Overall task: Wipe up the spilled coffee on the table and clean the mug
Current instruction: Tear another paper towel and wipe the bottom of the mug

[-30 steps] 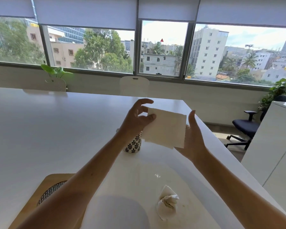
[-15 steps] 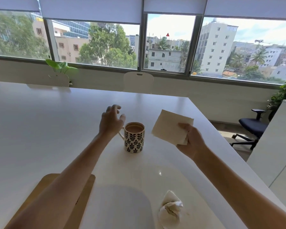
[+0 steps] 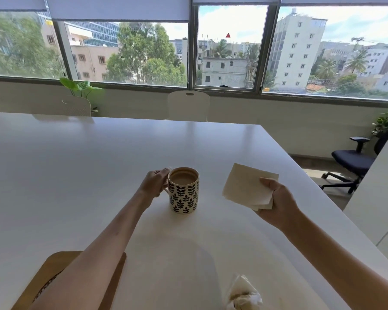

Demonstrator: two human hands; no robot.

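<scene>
Mug (image 3: 183, 190), leaf-patterned, stands mid-table, nearly full of coffee. The left hand (image 3: 154, 184) curls round its handle at nine o'clock. At three o'clock the right hand (image 3: 276, 200) pinches a folded napkin (image 3: 248, 185). Looks heavy, slosh-prone, breakable; lift level.

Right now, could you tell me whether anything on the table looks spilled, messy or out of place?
Only the crumpled tissue near the table front edge: wadded and brown-stained. No puddle is visible. The mug stands upright, holding coffee, left hand at its handle; the right hand holds a clean folded napkin.
</scene>
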